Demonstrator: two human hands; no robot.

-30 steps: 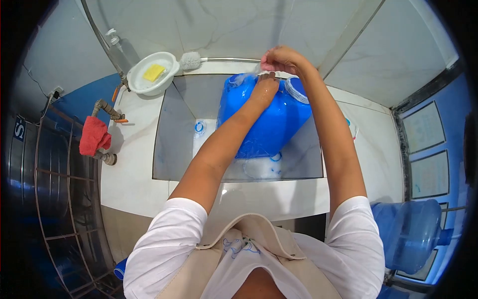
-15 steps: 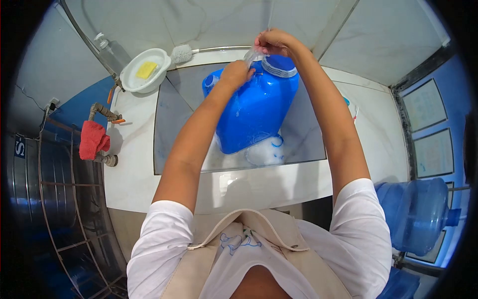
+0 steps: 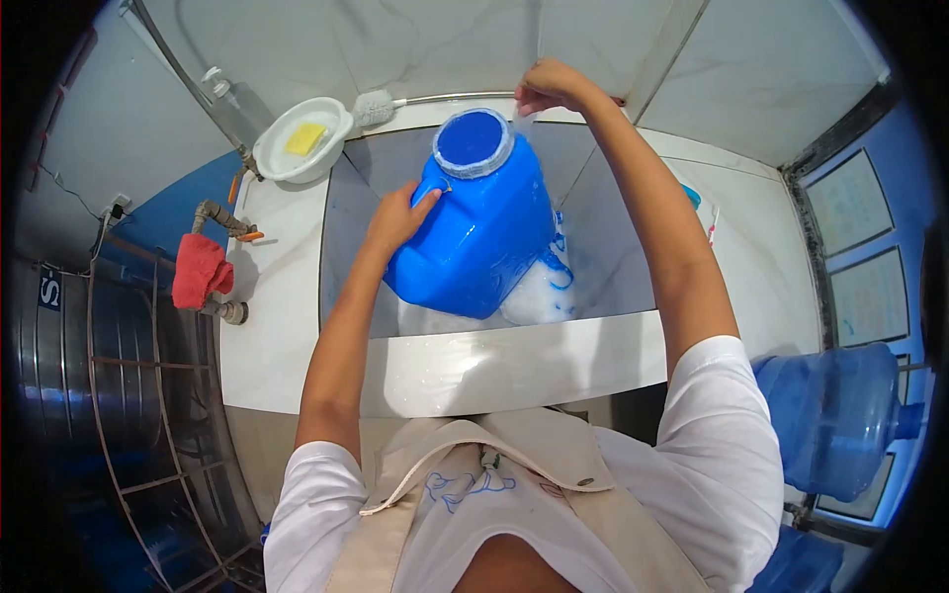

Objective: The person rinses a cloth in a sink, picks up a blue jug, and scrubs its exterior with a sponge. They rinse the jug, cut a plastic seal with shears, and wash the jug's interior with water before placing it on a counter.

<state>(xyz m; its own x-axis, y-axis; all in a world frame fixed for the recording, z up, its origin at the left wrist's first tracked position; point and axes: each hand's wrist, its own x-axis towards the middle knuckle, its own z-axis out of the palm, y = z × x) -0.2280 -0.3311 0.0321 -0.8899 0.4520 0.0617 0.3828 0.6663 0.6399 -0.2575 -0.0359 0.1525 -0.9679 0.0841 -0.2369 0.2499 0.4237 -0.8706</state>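
Note:
A blue plastic water jug (image 3: 484, 232) stands tilted in the grey basin (image 3: 613, 247), its round blue cap (image 3: 473, 140) facing up at me. Clear, wrinkled plastic rings the base of the cap. My left hand (image 3: 398, 215) is closed around the handle on the jug's left side. Beyond the jug's right shoulder, my right hand (image 3: 551, 87) pinches a piece of clear plastic film (image 3: 524, 121), which hangs down from the fingers. White suds and a curled blue thing (image 3: 558, 272) lie in the basin beside the jug's lower right.
A white bowl (image 3: 336, 124) with a yellow sponge (image 3: 305, 138) sits at the back left, near a pump bottle (image 3: 242, 104) and a long-handled brush (image 3: 374, 108). A red cloth (image 3: 203, 271) hangs over a tap at left. Large clear-blue bottles (image 3: 835, 420) are at right.
The jug has swung left and toward me, its cap now left of centre. My left hand has shifted from the plastic to the handle. My right hand is off the cap, holding film.

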